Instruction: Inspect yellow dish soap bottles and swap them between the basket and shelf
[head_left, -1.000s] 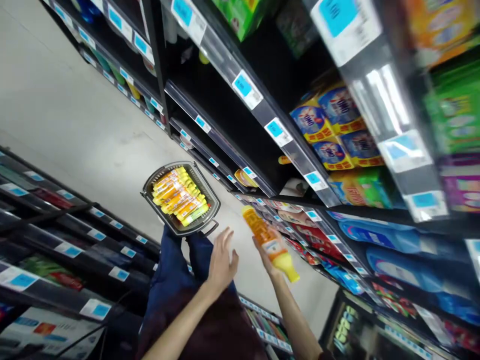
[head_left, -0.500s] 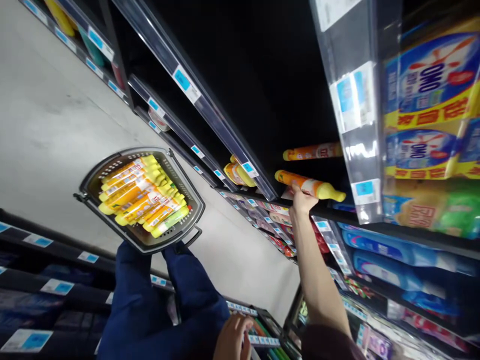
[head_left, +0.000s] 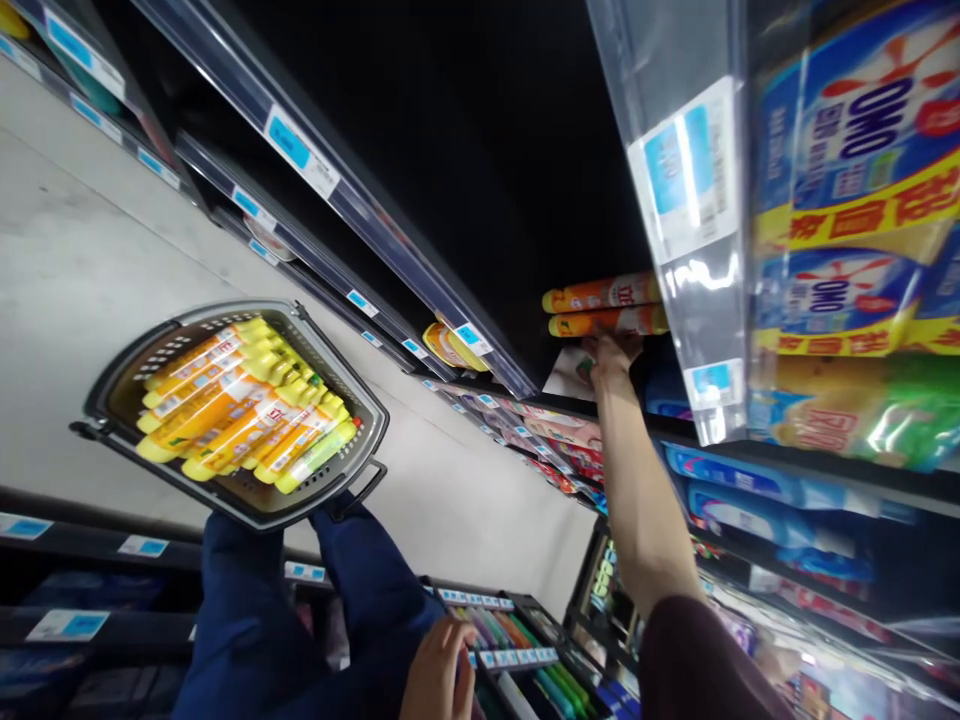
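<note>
Bottle (head_left: 606,322) touches right hand (head_left: 613,353) behind shelf edge (head_left: 697,305).

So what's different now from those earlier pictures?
The orange bottle, held out over the floor at first, has moved into the shelving, beside a similar bottle. The right hand went in with it. The left hand, raised at first, has drawn back toward the body. The basket still holds its yellow bottles.
</note>
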